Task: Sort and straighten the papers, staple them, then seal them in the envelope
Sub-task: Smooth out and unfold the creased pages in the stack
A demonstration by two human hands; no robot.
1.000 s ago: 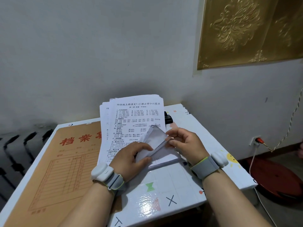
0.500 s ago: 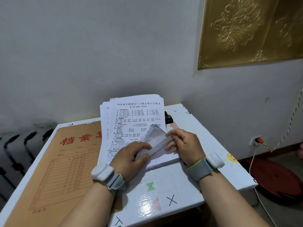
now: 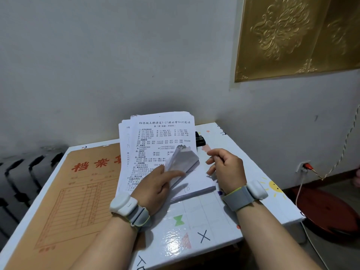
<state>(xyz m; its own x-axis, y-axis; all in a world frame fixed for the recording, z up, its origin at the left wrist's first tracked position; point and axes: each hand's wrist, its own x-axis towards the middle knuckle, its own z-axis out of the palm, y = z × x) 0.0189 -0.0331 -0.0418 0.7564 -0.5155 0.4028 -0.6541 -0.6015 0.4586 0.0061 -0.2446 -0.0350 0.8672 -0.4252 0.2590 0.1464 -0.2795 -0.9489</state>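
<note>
A thick stack of printed papers (image 3: 155, 137) lies in the middle of the small table, its sheets fanned unevenly at the top. The stack's lower right corner (image 3: 182, 159) is folded up and back. My left hand (image 3: 153, 184) rests on the stack and holds that bent corner between thumb and fingers. Beside the stack's right edge, my right hand (image 3: 226, 168) hovers with loosely curled fingers and holds nothing. A large brown file envelope (image 3: 64, 195) with red characters lies flat on the table's left half. A black stapler (image 3: 200, 140) peeks out behind the papers.
The white table (image 3: 196, 227) with coloured marks stands against a grey wall. A dark radiator (image 3: 23, 176) is at the left. On the floor at the right are a red round tray (image 3: 329, 213), a wall socket (image 3: 303, 166) and a trailing cord.
My right hand has let go of the folded corner and drawn back to the right. The left hand stays on the stack, still holding the corner bent up.
</note>
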